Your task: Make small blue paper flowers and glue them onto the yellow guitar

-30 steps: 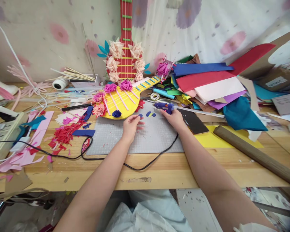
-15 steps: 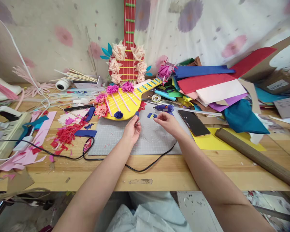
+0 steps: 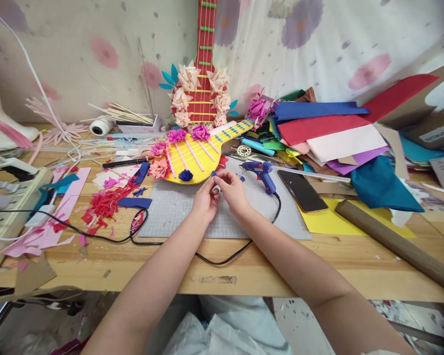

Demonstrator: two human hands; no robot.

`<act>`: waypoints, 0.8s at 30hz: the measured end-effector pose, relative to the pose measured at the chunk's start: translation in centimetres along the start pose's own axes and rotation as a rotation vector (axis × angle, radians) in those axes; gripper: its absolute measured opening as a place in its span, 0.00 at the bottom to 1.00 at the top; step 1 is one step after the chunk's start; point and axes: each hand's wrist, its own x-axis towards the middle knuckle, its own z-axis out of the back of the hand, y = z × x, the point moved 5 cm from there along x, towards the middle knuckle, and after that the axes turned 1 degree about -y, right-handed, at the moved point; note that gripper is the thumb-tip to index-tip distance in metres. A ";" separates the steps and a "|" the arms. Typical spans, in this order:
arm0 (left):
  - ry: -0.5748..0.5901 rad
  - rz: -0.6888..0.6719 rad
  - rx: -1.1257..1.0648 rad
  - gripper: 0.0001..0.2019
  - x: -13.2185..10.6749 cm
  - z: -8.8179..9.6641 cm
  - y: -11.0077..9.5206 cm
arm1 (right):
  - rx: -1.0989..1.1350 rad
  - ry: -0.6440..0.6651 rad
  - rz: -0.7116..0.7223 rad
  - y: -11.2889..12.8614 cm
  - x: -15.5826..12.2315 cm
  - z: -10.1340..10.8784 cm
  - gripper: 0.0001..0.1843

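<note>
My left hand is closed in a pinch on a small dark blue paper piece, held over the grey cutting mat. Against it, my right hand is also pinched, fingertips meeting the left ones at the blue paper; whether a second piece sits between them is hidden. Just behind the hands lies a yellow toy lute with paper flowers, one of them a dark blue flower. Small blue paper pieces lie right of my right hand. Beside them rests a blue glue gun.
A black phone and a brown roll lie on the right. Coloured paper is heaped behind them. Red paper scraps and a power strip are on the left. A black cord crosses in front of the mat.
My right hand has moved left from beside the loose blue pieces to meet my left hand. More of the glue gun now shows. The view has shifted slightly.
</note>
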 end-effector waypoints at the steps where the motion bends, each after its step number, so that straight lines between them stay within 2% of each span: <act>1: 0.002 -0.008 0.014 0.03 0.0 0.0 0.0 | 0.011 -0.003 -0.009 0.0 0.0 -0.1 0.07; 5: -0.009 -0.079 0.194 0.08 -0.6 -0.4 -0.6 | 0.055 -0.016 0.002 0.2 0.3 0.1 0.06; 8: 0.012 -0.194 0.579 0.10 -1.4 -0.7 -2.3 | 0.091 -0.029 0.009 0.5 1.0 1.1 0.06; 10: 0.053 -0.413 0.912 0.08 -2.2 -1.2 -4.5 | 0.102 -0.017 -0.001 0.7 1.6 1.7 0.06; 12: 0.048 -0.769 1.220 0.11 -3.3 -1.8 -7.5 | 0.077 0.044 -0.028 0.9 2.0 1.9 0.05; 14: -0.009 -1.032 1.458 0.21 -4.0 -1.8 -10.1 | 0.014 0.140 -0.066 0.8 2.1 1.3 0.06; 15: -0.001 -1.114 1.558 0.27 -4.0 -1.8 -11.0 | -0.024 0.188 -0.080 0.6 2.0 0.8 0.07; 17: 0.083 -1.185 1.747 0.35 -3.6 -1.7 -12.1 | -0.103 0.262 -0.082 0.3 1.7 -0.3 0.10; 19: 0.160 -1.178 1.890 0.39 -2.8 -1.4 -12.7 | -0.175 0.310 -0.067 -0.1 1.5 -1.6 0.14; 24: 0.258 -1.089 2.014 0.38 -1.3 -0.6 -13.1 | -0.344 0.366 -0.052 -0.7 1.3 -4.2 0.18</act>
